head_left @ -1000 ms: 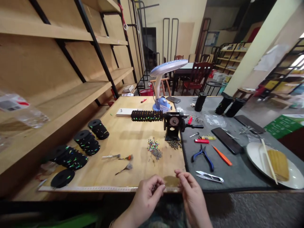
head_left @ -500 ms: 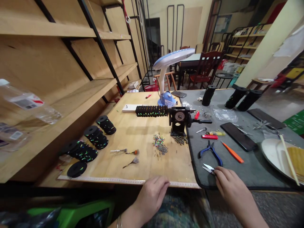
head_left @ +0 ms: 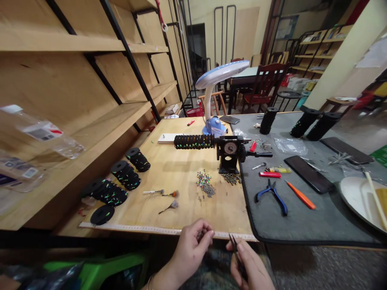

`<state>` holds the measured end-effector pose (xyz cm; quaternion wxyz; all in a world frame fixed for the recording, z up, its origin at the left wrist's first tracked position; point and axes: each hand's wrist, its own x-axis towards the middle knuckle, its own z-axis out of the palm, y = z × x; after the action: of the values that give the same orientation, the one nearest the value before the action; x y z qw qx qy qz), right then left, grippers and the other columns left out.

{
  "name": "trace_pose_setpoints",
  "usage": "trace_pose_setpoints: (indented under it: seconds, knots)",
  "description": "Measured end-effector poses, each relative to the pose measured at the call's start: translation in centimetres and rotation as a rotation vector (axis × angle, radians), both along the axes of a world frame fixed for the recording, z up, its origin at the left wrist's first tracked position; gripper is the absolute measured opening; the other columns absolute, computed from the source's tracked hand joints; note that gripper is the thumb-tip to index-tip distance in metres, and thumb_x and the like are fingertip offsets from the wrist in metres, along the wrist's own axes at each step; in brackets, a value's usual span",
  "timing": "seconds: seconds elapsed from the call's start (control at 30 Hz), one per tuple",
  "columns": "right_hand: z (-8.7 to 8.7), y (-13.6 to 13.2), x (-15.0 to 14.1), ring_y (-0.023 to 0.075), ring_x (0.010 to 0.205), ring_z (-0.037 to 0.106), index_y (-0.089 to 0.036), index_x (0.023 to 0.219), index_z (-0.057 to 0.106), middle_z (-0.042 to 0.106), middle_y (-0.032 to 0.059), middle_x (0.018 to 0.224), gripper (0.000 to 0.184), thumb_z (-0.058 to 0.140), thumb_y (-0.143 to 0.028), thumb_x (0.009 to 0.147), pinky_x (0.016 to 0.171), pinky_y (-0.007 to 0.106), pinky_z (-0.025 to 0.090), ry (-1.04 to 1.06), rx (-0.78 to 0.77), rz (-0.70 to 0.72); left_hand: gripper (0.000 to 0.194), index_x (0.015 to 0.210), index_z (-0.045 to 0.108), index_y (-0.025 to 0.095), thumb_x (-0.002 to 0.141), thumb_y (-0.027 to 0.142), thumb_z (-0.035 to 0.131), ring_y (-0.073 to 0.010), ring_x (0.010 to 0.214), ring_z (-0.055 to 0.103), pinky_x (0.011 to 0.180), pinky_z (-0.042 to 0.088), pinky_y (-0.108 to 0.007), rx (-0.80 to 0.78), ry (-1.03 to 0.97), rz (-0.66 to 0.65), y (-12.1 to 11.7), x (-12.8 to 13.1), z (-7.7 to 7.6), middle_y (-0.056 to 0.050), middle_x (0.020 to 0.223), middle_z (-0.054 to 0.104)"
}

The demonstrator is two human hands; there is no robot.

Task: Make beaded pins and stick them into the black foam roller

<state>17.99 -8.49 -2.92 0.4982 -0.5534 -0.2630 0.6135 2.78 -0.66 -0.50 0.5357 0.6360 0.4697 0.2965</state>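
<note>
The slim metal thread snips [head_left: 234,245] sit in the right hand [head_left: 253,266], gripped between thumb and fingers, long axis pointing forward and slightly left. Their dark, narrow blades taper to parted tips, beside the left hand [head_left: 190,246], whose thumb and forefinger press together, contents unclear.
</note>
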Motion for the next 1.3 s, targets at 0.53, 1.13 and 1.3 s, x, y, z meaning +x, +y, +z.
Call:
trace_pose_setpoints:
  seconds: [0.53, 1.13, 1.3]
  knots:
    - [-1.7, 1.9, 0.0, 0.0023, 0.029, 0.011, -0.019, 0.076, 0.056, 0.031, -0.0135, 0.035, 0.061, 0.054, -0.080, 0.068, 0.030, 0.016, 0.011, 0.184, -0.030, 0.057, 0.021, 0.076, 0.058, 0.016, 0.089, 0.031, 0.052, -0.0117, 0.055, 0.047, 0.053, 0.036, -0.020, 0.069, 0.080, -0.116, -0.4, -0.1, 0.3, 0.001, 0.062, 0.053]
    - [-2.8, -1.0, 1.5, 0.0071, 0.039, 0.022, -0.021, 0.069, 0.050, 0.029, -0.0113, 0.043, 0.056, 0.046, -0.075, 0.079, 0.039, 0.019, 0.017, -0.085, 0.050, 0.019, 0.018, 0.075, 0.059, 0.017, 0.089, 0.025, 0.052, -0.0125, 0.056, 0.048, 0.055, 0.037, -0.022, 0.113, 0.096, -0.198, -0.3, -0.5, 1.0, 0.001, 0.060, 0.053]
    - [0.2, -1.1, 3.6, 0.0126, 0.049, 0.042, -0.021, 0.081, 0.057, 0.045, -0.0051, 0.055, 0.036, 0.043, -0.052, 0.093, 0.048, 0.022, 0.034, -0.670, 0.310, -0.103, 0.021, 0.077, 0.056, 0.017, 0.089, 0.034, 0.053, -0.0117, 0.054, 0.051, 0.053, 0.040, -0.021, 0.000, -0.074, 0.026, 0.3, -1.5, 1.4, 0.000, 0.063, 0.056]
